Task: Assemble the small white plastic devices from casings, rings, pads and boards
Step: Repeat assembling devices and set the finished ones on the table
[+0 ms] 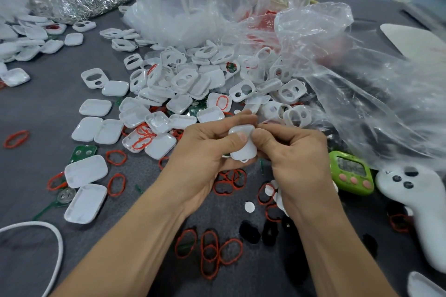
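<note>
A small white casing [243, 149] is held above the table between both hands. My left hand [205, 152] grips its left side with the thumb pressed on top. My right hand [294, 152] pinches its right side, thumb against the top edge. Behind the hands lies a heap of white casing halves [193, 84], some with holes, some solid. Red rings [210, 253] lie scattered in front of my wrists. A green board [83, 150] sits at the left, and small white round pads [249, 207] lie under my right wrist.
Large clear plastic bags [362, 75] rise at the back and right. A green timer [351, 172] and a white controller [415, 202] lie at the right. A bag of metal parts [79, 0] is at the back left. A white cord [55, 243] curves at the bottom left.
</note>
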The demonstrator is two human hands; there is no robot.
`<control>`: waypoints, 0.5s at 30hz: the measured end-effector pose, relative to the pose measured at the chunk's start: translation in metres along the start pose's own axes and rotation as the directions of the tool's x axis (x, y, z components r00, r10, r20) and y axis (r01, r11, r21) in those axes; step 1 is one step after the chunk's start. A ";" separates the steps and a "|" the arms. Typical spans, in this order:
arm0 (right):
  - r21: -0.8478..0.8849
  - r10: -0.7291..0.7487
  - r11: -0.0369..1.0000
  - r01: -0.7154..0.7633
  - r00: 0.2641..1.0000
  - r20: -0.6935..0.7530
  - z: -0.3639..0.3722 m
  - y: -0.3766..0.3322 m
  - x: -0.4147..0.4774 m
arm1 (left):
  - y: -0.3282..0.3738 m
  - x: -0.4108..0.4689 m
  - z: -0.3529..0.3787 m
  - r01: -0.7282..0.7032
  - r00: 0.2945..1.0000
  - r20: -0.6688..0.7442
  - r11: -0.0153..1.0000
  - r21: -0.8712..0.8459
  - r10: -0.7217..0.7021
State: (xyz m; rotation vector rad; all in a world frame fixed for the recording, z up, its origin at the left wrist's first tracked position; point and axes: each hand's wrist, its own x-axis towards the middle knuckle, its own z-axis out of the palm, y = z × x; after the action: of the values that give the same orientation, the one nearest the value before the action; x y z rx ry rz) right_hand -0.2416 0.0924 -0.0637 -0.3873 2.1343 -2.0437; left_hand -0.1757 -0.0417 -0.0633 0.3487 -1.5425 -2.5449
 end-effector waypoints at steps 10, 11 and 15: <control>-0.100 -0.025 0.995 0.022 0.999 -0.023 0.006 -0.009 -0.006 | 0.006 -0.003 0.004 -0.039 0.999 -0.029 0.998 0.055 0.040; -0.086 -0.007 0.996 0.008 1.000 0.009 0.005 -0.011 -0.006 | 0.007 -0.004 0.004 -0.049 0.999 -0.022 0.998 0.035 0.049; -0.058 0.009 0.998 -0.001 0.992 0.126 -0.001 -0.017 -0.004 | 0.005 -0.006 0.005 -0.097 0.994 -0.032 0.989 0.109 0.101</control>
State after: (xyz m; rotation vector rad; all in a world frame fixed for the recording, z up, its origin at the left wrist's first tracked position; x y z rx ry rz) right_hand -0.2365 0.0942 -0.0467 -0.5043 2.1206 -1.9036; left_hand -0.1714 -0.0384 -0.0554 0.3213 -1.6443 -2.3741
